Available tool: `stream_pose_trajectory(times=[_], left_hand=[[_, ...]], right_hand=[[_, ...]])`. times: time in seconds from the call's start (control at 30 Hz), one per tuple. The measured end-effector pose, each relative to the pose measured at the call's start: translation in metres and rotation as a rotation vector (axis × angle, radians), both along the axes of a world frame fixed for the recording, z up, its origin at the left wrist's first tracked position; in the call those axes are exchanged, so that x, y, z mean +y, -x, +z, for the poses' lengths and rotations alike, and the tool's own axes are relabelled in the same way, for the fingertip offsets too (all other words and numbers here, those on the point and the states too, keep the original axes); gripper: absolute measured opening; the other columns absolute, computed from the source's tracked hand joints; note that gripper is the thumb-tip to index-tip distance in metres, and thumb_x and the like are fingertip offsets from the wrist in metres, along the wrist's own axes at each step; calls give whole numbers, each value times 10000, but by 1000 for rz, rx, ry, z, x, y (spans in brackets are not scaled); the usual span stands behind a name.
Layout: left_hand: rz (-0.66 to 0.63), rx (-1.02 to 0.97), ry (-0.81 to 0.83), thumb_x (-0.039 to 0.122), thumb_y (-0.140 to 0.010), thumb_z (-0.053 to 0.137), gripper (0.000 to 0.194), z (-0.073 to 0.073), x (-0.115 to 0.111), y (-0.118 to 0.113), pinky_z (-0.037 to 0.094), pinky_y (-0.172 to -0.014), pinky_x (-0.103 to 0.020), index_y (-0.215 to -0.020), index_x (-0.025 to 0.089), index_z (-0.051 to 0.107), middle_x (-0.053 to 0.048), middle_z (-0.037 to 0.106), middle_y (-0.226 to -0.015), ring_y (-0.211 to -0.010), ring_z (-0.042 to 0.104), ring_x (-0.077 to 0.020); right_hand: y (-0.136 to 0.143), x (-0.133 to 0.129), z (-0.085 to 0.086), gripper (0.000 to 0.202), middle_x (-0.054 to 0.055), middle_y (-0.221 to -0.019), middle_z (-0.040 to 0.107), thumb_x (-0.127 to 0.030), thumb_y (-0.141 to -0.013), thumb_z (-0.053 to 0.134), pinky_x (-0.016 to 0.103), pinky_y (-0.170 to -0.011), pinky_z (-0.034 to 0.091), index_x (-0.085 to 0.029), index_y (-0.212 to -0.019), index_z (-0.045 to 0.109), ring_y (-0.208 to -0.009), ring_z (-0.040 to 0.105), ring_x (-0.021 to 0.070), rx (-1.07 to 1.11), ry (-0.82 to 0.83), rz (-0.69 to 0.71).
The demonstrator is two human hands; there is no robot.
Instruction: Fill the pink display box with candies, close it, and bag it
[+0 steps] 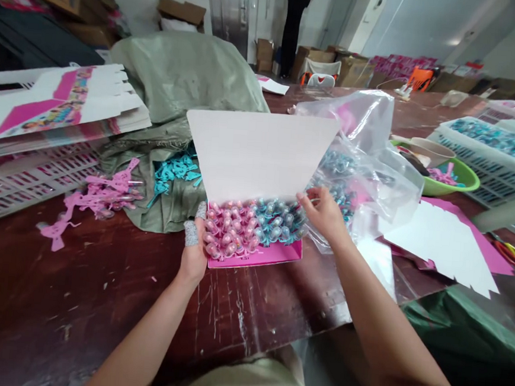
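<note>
In front of me on the table stands a pink cardboard display box (pixel 279 254) with its white lid panel (pixel 261 151) raised at the back. Clear-domed pink pieces (pixel 232 229) fill its left part, and similar blue pieces (pixel 280 218) fill the right. My left hand (pixel 196 250), with grey wrapping on two fingers, grips the box's left side. At the right rear corner, my right hand (pixel 322 213) has its thumb and fingers bent around the box's edge; some fingertips are hidden.
Loose pink pieces (pixel 101 195) and turquoise pieces (pixel 176 172) lie to the left. Flat printed cartons (pixel 68 101) rest on a white crate. Clear plastic bags (pixel 368 148), a green bowl (pixel 458 182), cut card sheets (pixel 441 237) and scissors (pixel 514 252) are right. A person (pixel 293 29) stands far back.
</note>
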State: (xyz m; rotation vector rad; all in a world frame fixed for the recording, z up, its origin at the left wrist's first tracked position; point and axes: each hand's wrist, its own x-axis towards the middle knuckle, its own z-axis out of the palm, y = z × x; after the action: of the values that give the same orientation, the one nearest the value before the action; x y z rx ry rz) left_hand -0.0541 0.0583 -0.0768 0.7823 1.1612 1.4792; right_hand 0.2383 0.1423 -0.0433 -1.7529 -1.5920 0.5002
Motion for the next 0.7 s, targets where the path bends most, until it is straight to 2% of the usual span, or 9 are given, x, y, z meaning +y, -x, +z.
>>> stream_pose_trajectory(times=[0.1, 0.17, 0.23, 0.33, 0.43, 0.5, 0.6, 0.7], left_hand=[[19, 44, 4, 920, -813, 344, 894, -3, 4, -4, 183, -436, -209, -1329, 245, 623, -45, 438, -893, -628, 234, -129], [39, 85, -3, 919, -820, 326, 900, -7, 8, -9, 185, -446, -213, -1346, 250, 618, -52, 453, -912, -638, 230, -133], [53, 113, -9, 911, -833, 311, 896, -9, 10, -12, 193, -451, -215, -1373, 258, 603, -48, 452, -893, -634, 220, -135], [61, 110, -12, 903, -844, 302, 897, -8, 11, -15, 195, -441, -216, -1401, 260, 588, -35, 419, -852, -623, 209, -135], [51, 79, -16, 913, -830, 322, 922, -7, 11, -14, 204, -430, -206, -1405, 243, 587, -33, 408, -855, -624, 205, -128], [48, 74, -16, 920, -823, 324, 936, -8, 11, -14, 213, -425, -199, -1400, 235, 593, -36, 424, -863, -620, 210, -122], [66, 83, 4, 915, -829, 326, 928, -12, 13, -14, 225, -414, -192, -1408, 241, 591, -45, 477, -889, -603, 253, -114], [76, 117, 54, 905, -852, 256, 946, -16, 12, -13, 377, -465, -203, -1471, 247, 537, -87, 602, -1055, -657, 447, -132]], right_hand=[[5, -17, -16, 877, 173, -1557, 481, -799, -948, 189, 464, -1156, 423, -172, -1504, 447, -1431, 485, 264, 417, 29, 65], [15, -28, -23, 957, 125, -1658, 331, -825, -927, 88, 476, -1248, 289, -185, -1587, 352, -1541, 306, 245, 494, 107, 87], [24, -36, -25, 1001, 107, -1687, 257, -850, -909, 123, 476, -1287, 174, -164, -1614, 312, -1574, 200, 251, 443, 142, 69], [27, -45, -21, 947, 107, -1707, 187, -809, -942, 173, 507, -1291, 127, -171, -1638, 241, -1586, 140, 260, 329, 97, 38], [22, -55, -11, 789, 100, -1725, 109, -691, -1010, 272, 579, -1275, 133, -222, -1642, 214, -1595, 85, 276, 31, -101, 76], [20, -62, -5, 681, 70, -1734, 51, -591, -1049, 293, 622, -1262, 127, -269, -1643, 202, -1597, 43, 297, -224, -243, 158], [19, -68, -1, 619, 5, -1736, 3, -524, -1072, 264, 654, -1253, 80, -353, -1649, 123, -1595, 1, 314, -526, -339, 355], [16, -69, -3, 647, -10, -1726, 113, -553, -1062, 274, 639, -1261, 36, -380, -1646, 59, -1592, 80, 300, -697, -340, 525]])
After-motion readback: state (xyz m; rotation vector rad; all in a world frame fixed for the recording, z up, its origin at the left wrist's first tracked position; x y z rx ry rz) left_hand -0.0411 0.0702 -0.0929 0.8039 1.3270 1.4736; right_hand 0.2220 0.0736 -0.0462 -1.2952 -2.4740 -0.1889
